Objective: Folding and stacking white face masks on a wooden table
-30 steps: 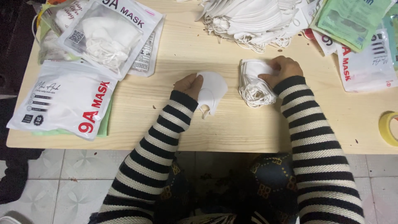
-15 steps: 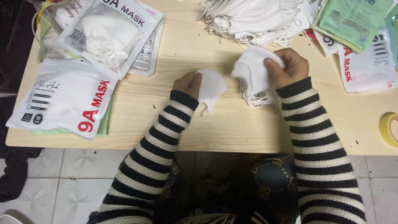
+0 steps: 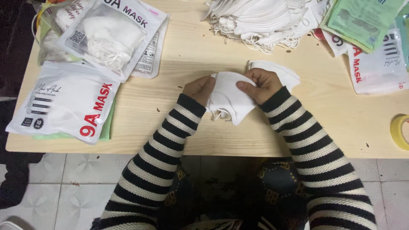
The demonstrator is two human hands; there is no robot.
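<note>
A small stack of folded white face masks (image 3: 230, 100) sits between both hands above the wooden table (image 3: 204, 136). My left hand (image 3: 198, 88) grips its left edge. My right hand (image 3: 260, 83) presses on its top right, fingers curled over it. More white masks (image 3: 283, 73) stick out from behind my right hand on the table. Ear loops dangle from the stack's lower edge. Both sleeves are black and white striped.
A big heap of loose white masks (image 3: 260, 21) lies at the table's far edge. Sealed mask packets (image 3: 68, 102) lie at the left, more packets (image 3: 375, 64) at the right. A yellow tape roll (image 3: 400, 132) sits at the right edge. Tiled floor lies below.
My right hand lifted masks from the pile on the right and carried them left onto the mask under my left hand. Both hands now hold them together.
</note>
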